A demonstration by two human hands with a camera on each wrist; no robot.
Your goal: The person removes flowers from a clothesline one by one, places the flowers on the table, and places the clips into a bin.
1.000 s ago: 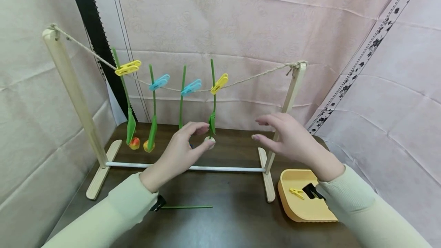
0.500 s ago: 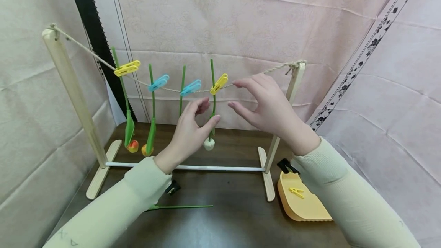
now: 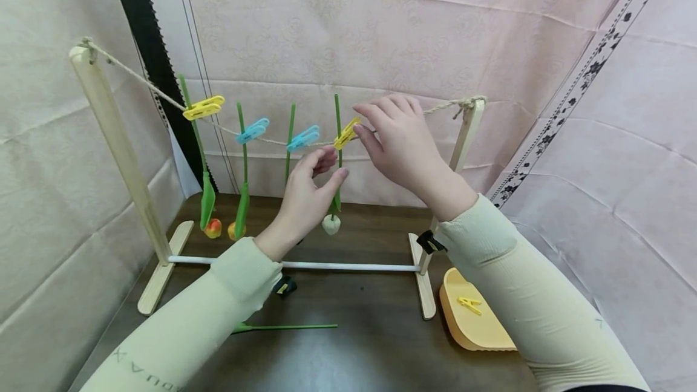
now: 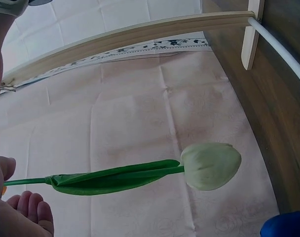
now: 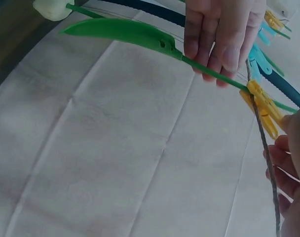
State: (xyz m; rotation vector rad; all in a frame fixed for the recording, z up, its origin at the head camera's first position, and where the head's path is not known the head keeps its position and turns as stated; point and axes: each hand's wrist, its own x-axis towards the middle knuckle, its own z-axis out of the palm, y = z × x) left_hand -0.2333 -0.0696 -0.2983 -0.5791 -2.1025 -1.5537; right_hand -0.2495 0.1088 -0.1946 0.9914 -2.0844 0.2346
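Note:
A white artificial tulip [image 4: 211, 165] hangs upside down from a rope [image 3: 389, 129], its green stem clipped by a yellow clothespin [image 3: 346, 133]. My left hand [image 3: 307, 195] is beside the stem, thumb and fingers parted, and grips nothing. At the clothespin's outer end is my right hand [image 3: 400, 141], its thumb [image 5: 290, 123] close to or touching the handles and its fingers spread loosely below. Two blue clothespins [image 3: 303, 138] and another yellow clothespin [image 3: 204, 107] hold further stems to the left. My left hand partly hides the neighbouring stem.
Wooden posts [image 3: 111, 138] and a white bar [image 3: 348, 267] make up the rack. A green stem [image 3: 294, 326] lies on the dark table [image 3: 370, 343] in front. At the right stands a yellow tray [image 3: 463, 334] with a yellow clothespin [image 3: 469, 305] in it.
My right hand has moved left and up to the yellow clothespin. From beside the white tulip's leaf and bloom, my left hand has risen along the stem.

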